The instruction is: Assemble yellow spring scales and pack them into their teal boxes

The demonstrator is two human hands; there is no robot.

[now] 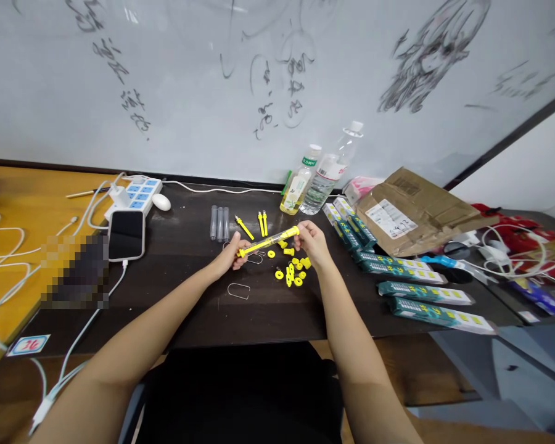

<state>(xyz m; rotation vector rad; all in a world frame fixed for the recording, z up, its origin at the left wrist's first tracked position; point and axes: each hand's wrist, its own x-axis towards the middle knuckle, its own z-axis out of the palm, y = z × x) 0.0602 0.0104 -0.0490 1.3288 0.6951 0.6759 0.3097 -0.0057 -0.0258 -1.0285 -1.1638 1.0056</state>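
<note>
A clear tube with yellow ends and a yellow rod inside (269,241) is held between both hands, tilted up to the right. My left hand (232,256) is closed on its lower left end, and my right hand (313,243) pinches its right end. Small yellow parts (290,273) lie scattered below the tube. Behind it are yellow rods (263,224) and, farther left, clear empty tubes (219,223). A bent metal wire (238,290) lies in front of my left hand; another wire is partly hidden behind the tube.
Two bottles (322,181) stand at the back against the whiteboard. Several green and white boxes (439,316) and a cardboard package (400,213) lie on the right. A phone (126,235), power strip (143,192), white mouse-like object (161,201) and cables are on the left.
</note>
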